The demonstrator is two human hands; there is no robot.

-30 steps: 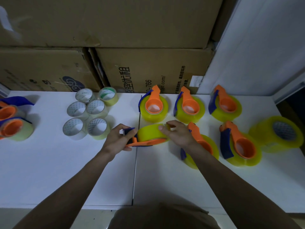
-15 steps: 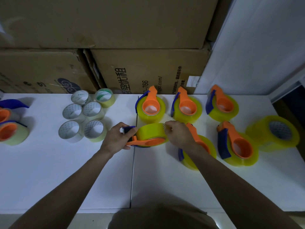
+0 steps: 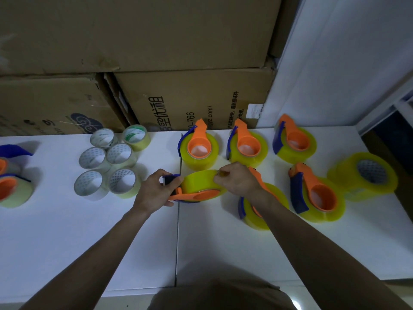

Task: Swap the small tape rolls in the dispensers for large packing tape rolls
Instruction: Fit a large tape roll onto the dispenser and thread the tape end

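Here, seen from above, a person works at a white desk [image 3: 67, 242] backed by stacked cardboard boxes [image 3: 190, 101]. The left hand [image 3: 154, 193] curls its grip around the blue blade end of an orange dispenser [image 3: 194, 194] held just above the desk's middle seam. A large yellow packing tape roll [image 3: 201, 181] already sits in that dispenser. The right hand [image 3: 237, 181] pinches at the top edge of this roll, fingers pressed together, apparently on the loose tape end, though the end itself is too small to make out.

The job looks well advanced. Three dispensers fitted with large yellow rolls stand in a row [image 3: 245, 147] near the boxes. Two more loaded dispensers lie nearer the person: one partly under the right forearm [image 3: 277, 198], one further right [image 3: 317, 198]. Six small tape rolls [image 3: 111, 162], seemingly already taken out, cluster on the left part of the desk.

Work seems to remain. At the far left edge, two dispensers [image 3: 11, 189] appear to hold paler, slimmer rolls, likely not yet swapped. One spare large roll [image 3: 366, 175] lies alone at the far right; a second spare is not visible.
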